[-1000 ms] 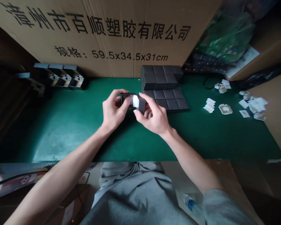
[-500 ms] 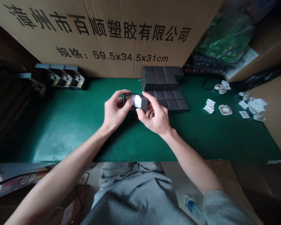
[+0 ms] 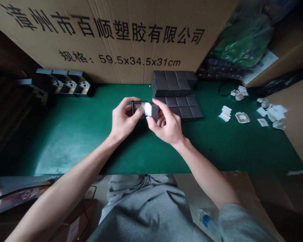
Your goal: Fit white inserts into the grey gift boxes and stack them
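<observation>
Between my two hands is a small black hinged box [image 3: 155,111], its lid raised and a bright white lining showing inside. My left hand [image 3: 125,117] grips the box's left part, thumb over a framed insert. My right hand [image 3: 168,124] pinches the right part between thumb and fingers. Just behind my right hand stands a stack of closed black boxes [image 3: 176,87], with a lower layer in front of a taller one. At the back left, several open black boxes [image 3: 73,82] stand in a row with pale interiors and metal fittings.
A large printed cardboard carton [image 3: 116,40] closes off the back of the green table [image 3: 73,141]. White paper pieces [image 3: 275,112] and a square insert [image 3: 242,117] lie scattered at right. A plastic bottle [image 3: 207,220] is below the table edge.
Almost nothing differs. Both hands keep the same grip on the open box, and the whole view has shifted very slightly.
</observation>
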`<state>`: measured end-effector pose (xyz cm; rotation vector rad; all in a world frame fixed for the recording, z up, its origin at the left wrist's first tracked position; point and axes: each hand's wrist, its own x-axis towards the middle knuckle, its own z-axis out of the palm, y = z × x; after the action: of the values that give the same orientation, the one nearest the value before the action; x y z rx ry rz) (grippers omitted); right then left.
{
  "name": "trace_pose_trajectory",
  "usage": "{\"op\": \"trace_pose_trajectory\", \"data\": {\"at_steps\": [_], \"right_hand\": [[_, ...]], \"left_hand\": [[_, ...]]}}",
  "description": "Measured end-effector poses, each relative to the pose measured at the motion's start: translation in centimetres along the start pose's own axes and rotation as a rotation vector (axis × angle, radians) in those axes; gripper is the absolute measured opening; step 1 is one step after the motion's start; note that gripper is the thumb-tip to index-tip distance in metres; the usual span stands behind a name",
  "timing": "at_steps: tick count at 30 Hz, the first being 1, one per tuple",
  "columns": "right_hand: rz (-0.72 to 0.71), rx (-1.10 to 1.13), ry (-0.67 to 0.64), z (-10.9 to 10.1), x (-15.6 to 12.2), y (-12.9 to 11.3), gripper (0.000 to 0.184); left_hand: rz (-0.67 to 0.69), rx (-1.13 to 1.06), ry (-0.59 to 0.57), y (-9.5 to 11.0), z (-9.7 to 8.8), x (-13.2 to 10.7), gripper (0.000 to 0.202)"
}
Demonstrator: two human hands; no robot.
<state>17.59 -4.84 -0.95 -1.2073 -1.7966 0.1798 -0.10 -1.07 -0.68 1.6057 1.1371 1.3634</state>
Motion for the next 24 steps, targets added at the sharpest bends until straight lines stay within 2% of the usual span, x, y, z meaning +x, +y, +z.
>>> {"op": "trace_pose_trajectory", "data": {"at_steps": [7,18,24], "right_hand": [[0.015,-0.004,0.01,0.06,-0.09,0.04,0.048],[-0.001,-0.038,-0.01,0.1,-0.1,-0.04,0.049],[-0.059,-0.096,0.054,0.12,-0.14,0.25,0.048]], "left_hand": [[-0.066,-0.089,-0.071,0.33,-0.16,0.42,0.038],[-0.083,-0.114,-0.124,-0.02,-0.29,0.68,0.04],[-0.123,-0.131,-0.173,-0.17,-0.51,0.86,0.043]]}}
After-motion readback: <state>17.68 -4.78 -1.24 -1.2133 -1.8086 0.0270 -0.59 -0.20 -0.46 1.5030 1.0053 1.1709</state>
